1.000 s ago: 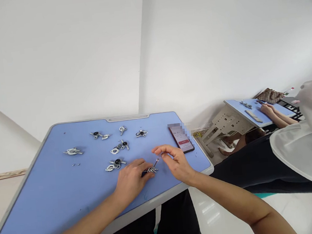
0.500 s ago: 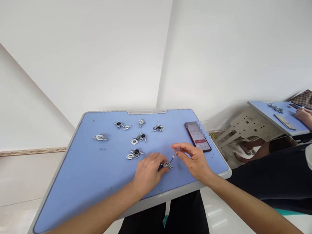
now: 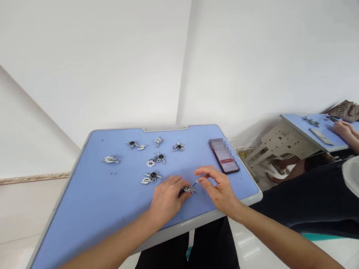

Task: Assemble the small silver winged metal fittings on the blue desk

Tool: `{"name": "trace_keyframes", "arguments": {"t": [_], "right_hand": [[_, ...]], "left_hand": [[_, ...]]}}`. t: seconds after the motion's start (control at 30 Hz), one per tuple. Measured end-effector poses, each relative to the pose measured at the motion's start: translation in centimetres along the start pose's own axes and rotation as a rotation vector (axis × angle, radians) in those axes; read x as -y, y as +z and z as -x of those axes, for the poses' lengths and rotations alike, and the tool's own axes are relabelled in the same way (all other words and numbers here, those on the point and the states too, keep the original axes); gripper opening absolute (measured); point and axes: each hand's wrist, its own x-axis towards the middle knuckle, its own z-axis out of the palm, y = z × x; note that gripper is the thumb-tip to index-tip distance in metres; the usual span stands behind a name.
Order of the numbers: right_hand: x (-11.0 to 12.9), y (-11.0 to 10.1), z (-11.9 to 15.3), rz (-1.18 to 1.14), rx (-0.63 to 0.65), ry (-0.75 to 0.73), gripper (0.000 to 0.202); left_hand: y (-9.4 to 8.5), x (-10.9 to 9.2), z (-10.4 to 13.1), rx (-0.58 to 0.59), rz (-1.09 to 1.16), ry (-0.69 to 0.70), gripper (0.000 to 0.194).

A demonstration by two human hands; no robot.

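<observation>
On the blue table [image 3: 78, 213], my left hand [image 3: 169, 195] grips a small silver metal part [image 3: 190, 190] near the front edge. My right hand [image 3: 219, 188] is just right of it, thumb and fingers closed on a small screwdriver [image 3: 196, 181] with a thin shaft and a clear handle. The shaft points down to the metal part; whether its tip sits in a screw is too small to tell. Behind my left hand lies a silver part with a black round cap [image 3: 153, 175]. Several similar parts are farther back, one of them a silver piece [image 3: 110, 159] at the left.
A phone [image 3: 225, 157] lies at the table's right side. Tiny loose pieces [image 3: 113, 173] rest at the left. Beyond a beige plastic chair [image 3: 277, 145], another person's hands [image 3: 344, 130] are at a second blue table [image 3: 300, 128] with metal parts and a checkered bag [image 3: 347, 110].
The view has shifted slightly, so the table appears a little farther left. My right fingers have changed their bend a little around the screwdriver; my left hand keeps its grip.
</observation>
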Motion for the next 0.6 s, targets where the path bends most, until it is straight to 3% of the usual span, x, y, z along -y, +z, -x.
{"name": "trace_keyframes", "arguments": {"t": [0.07,0.23,0.43,0.6], "right_hand": [[0.05,0.41,0.24,-0.021,-0.035,-0.004,0.014],[0.27,1.06,0.48,-0.086,-0.016,0.124,0.027],[0.02,0.48,0.23,-0.030,-0.023,-0.007,0.011],[-0.27,0.20,0.09,-0.027,-0.007,0.071,0.020]], "left_hand": [[0.10,0.10,0.16,-0.003,-0.006,0.013,0.010],[0.49,0.64,0.29,-0.018,-0.023,0.043,0.012],[0.21,0.19,0.16,-0.009,-0.030,0.030,0.011],[0.02,0.01,0.01,-0.022,-0.001,0.003,0.011]]}}
